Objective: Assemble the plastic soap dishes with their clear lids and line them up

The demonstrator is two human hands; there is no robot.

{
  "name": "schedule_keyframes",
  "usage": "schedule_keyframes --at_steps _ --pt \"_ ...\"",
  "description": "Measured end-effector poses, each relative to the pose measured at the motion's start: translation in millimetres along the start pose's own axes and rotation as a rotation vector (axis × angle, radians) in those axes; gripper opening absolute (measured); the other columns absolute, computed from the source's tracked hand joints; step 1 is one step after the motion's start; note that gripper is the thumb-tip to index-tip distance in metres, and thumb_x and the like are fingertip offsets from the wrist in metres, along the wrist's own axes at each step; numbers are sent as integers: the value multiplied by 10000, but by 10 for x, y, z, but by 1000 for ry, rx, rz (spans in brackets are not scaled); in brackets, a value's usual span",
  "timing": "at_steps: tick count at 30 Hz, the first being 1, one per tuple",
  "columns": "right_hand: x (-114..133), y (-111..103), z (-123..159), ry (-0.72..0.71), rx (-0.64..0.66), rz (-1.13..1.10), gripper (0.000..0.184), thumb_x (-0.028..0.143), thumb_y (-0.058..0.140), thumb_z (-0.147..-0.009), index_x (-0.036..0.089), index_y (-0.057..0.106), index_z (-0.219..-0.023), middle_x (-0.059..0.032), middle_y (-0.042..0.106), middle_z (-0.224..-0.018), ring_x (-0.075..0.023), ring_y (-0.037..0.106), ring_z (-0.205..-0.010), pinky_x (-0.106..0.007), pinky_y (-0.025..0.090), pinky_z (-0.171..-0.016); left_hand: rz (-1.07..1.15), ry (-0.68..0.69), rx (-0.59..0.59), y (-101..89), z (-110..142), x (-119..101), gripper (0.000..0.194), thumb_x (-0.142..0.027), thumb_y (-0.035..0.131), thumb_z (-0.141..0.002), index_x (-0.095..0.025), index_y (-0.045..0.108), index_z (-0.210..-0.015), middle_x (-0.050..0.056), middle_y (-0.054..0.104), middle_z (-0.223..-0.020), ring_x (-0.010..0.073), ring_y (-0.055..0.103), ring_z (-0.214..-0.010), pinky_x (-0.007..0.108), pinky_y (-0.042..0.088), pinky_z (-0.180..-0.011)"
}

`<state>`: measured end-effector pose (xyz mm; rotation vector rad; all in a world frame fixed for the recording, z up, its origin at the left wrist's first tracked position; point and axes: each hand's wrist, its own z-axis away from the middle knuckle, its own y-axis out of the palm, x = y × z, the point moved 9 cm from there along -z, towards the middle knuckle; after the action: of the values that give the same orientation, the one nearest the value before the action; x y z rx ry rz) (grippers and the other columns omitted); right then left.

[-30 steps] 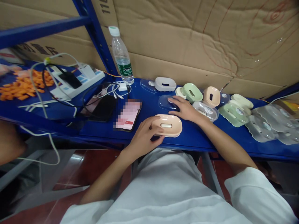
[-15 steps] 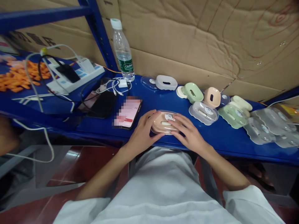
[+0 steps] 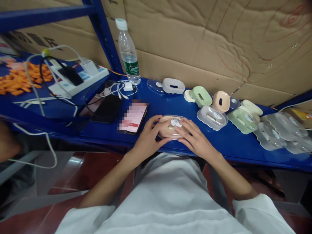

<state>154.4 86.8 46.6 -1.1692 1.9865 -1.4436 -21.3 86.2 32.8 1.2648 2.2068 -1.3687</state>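
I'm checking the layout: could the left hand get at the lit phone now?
Probably yes: nothing stands between the left hand and the lit phone beside it, though that hand holds the peach box.

A shallow, rounded-oval peach dish (image 3: 165,131) lay flat on the blue bench (image 3: 158,103), between the left hand (image 3: 148,136) and the right hand (image 3: 200,140), whose fingers and thumbs touched its two ends. A clear lid (image 3: 172,116) sat over it, bearing a white printed label (image 3: 175,122) near the right fingertips; beneath showed a short whitish bar (image 3: 171,128), partly hidden.
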Motion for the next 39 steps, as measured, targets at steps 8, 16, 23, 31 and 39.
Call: schedule_keyframes --at_steps 8,16,23,31,39 --pt "-792 -599 553 427 -230 331 619 474 529 -1077 313 415 -1664 -145 467 -1670 -414 427 -1547 -696 373 -1221 -88 14 -3 2 20 -64 627 -324 773 -958 -319 495 -1520 143 458 -1582 341 493 -1491 542 474 -1217" --pt "-1020 -603 824 450 -76 311 540 437 518 -1082 286 518 -1600 -154 554 -1585 -386 527 -1443 -626 504 -1136 -508 46 65 -53 -471 -57 451 -284 667 -983 -219 614 -1427 218 645 -1414 463 610 -1274 675 482 -1056" --pt "-638 -397 203 238 -45 30 629 426 442 -1115 274 280 -1704 -131 448 -1686 -314 402 -1575 -574 391 -1272 -569 -5 1 -117 -837 -16 508 -209 540 -1024 -111 531 -1523 275 535 -1563 456 527 -1437 647 446 -1139" --pt "-1656 -381 -117 420 -103 186 661 507 397 -1098 157 353 -1657 -228 604 -1519 -401 532 -1445 -641 343 -1218 -542 262 322 461 -480 -460 467 -343 535 -1092 -264 563 -1551 129 498 -1670 346 478 -1538 608 344 -1279" --pt "-1341 -386 383 359 -14 191 387 283 478 -1073 240 671 -1406 -144 726 -1287 -327 667 -1230 -579 390 -1132 -574 199 238 439 -383 -394 671 -264 584 -1054 -177 359 -1680 213 253 -1774 416 257 -1646 682 239 -1304"
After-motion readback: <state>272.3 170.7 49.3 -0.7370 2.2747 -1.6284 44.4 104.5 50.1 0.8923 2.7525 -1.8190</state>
